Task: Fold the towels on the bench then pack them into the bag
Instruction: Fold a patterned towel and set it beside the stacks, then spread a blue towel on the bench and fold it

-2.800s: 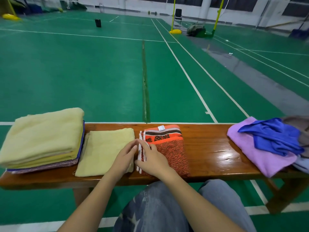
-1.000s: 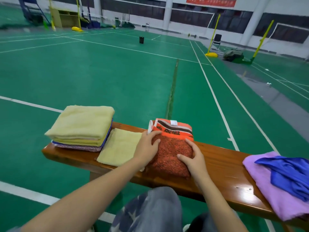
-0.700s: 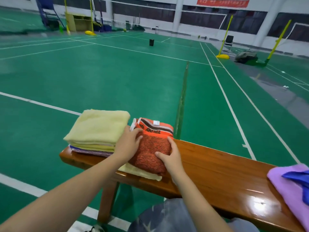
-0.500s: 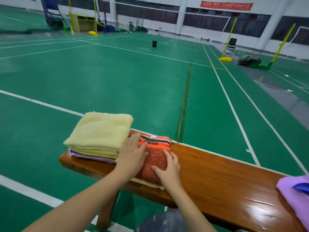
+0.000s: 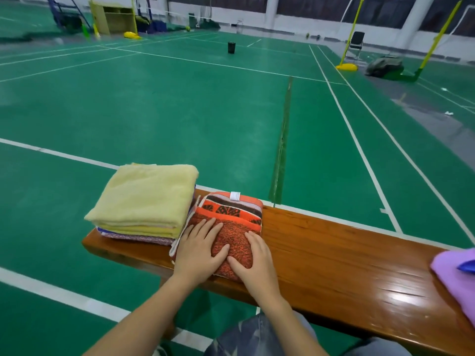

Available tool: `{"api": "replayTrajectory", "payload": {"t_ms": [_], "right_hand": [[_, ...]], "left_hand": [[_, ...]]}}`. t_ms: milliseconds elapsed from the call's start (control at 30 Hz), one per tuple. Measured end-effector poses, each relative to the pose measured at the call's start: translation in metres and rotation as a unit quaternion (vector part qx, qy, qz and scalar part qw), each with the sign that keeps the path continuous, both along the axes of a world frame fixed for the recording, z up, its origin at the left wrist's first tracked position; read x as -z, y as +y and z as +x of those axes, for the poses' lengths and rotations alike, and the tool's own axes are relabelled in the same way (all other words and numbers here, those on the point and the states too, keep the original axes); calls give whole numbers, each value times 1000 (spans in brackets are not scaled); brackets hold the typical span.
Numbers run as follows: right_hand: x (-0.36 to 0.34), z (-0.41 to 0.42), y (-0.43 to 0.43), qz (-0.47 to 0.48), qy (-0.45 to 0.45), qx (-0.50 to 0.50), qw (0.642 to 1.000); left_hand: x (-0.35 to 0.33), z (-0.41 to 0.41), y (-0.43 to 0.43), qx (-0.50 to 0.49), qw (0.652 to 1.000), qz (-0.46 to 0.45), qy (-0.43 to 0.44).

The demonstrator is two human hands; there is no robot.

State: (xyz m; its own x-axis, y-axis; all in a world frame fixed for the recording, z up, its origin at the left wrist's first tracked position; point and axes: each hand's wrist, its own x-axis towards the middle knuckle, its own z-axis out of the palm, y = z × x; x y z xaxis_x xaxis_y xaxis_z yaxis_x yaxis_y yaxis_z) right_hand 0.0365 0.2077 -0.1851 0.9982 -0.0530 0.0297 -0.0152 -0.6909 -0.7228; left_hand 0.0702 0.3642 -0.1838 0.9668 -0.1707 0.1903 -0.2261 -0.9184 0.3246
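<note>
A folded orange patterned towel (image 5: 232, 217) lies on the wooden bench (image 5: 334, 255), right beside a stack of folded yellow towels (image 5: 144, 199) at the bench's left end. My left hand (image 5: 198, 250) presses flat on the orange towel's left half. My right hand (image 5: 253, 263) rests flat on its right near corner. The thin yellow towel under the orange one is hidden. No bag is in view.
A purple towel (image 5: 452, 273) with a blue cloth (image 5: 469, 265) on it lies at the bench's right end. Bare polished wood stretches between the two. Green court floor lies beyond, with a black bin (image 5: 231, 47) and net posts far off.
Both hands carried the orange towel left onto the thin yellow towel beside the stack. They now lie flat on top of it.
</note>
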Motion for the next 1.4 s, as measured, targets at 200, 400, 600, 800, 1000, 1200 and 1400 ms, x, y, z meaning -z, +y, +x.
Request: {"api": "replayTrajectory", "payload": {"t_ms": [200,400,600,800,1000,1200,1400], "right_hand": [[-8,-5,-3,-47,20,-20,998],[-22,-21,-25,-68,57,-45,995],[-46,-48,-111,-53,12,11,998],[-70,-86,-225,-52,-53,110,991],[-74,-130,-322,-56,-83,228,968],[-69,-157,-394,-99,-97,298,944],[-54,-162,-436,-114,-86,329,934]], "left_hand": [[-10,-4,-5,-4,998,59,28],[-33,-10,-26,-22,985,142,93],[-52,-20,-105,8,997,82,-5],[-65,-39,-239,155,985,74,-33],[-63,-70,-347,230,973,-9,-18],[-56,-88,-429,336,941,-48,-1],[-49,-85,-485,359,933,-23,1]]}}
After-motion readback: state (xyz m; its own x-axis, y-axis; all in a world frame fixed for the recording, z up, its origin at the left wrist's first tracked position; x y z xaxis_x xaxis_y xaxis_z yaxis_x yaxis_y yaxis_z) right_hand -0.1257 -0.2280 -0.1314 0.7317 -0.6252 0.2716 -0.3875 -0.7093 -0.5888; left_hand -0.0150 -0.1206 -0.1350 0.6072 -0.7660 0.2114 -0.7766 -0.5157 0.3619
